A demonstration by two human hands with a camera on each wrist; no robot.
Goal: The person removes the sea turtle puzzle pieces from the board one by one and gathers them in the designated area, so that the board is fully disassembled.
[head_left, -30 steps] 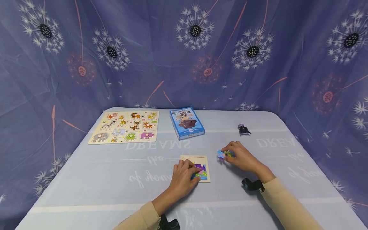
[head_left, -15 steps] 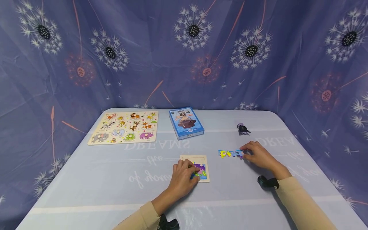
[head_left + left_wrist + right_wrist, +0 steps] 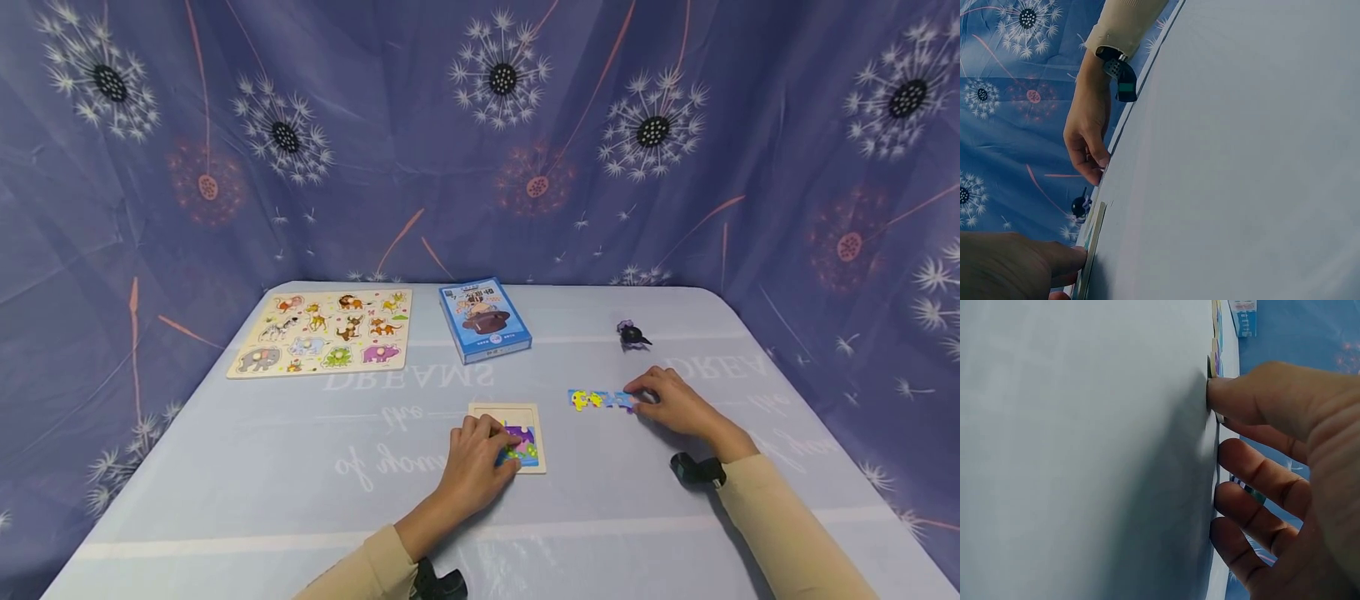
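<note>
In the head view my left hand [image 3: 471, 467] rests at the left and near side of a small wooden jigsaw tray [image 3: 542, 454], its thumb at the near edge and fingers over the pieces. Purple, pink and green jigsaw pieces [image 3: 527, 438] fill the tray's lower part; the upper part shows bare wood. To the right, a short row of blue and yellow jigsaw pieces [image 3: 592, 400] lies on the table. My right hand [image 3: 678, 406] pinches the row's right-end jigsaw piece [image 3: 628, 400] between thumb and index finger, mostly hiding it. In the right wrist view the other fingers [image 3: 1244, 506] are spread apart.
A wooden animal knob puzzle [image 3: 407, 333] lies at the back left. Beside it is a blue box [image 3: 491, 321] with a hat picture. A small black-and-purple object [image 3: 632, 335] sits beyond my right hand. Patterned blue cloth [image 3: 420, 142] hangs behind the table.
My right hand has moved right and set down the pieces it held, which now lie in a row. It then stays at the right-end piece. My left hand has kept its place.
</note>
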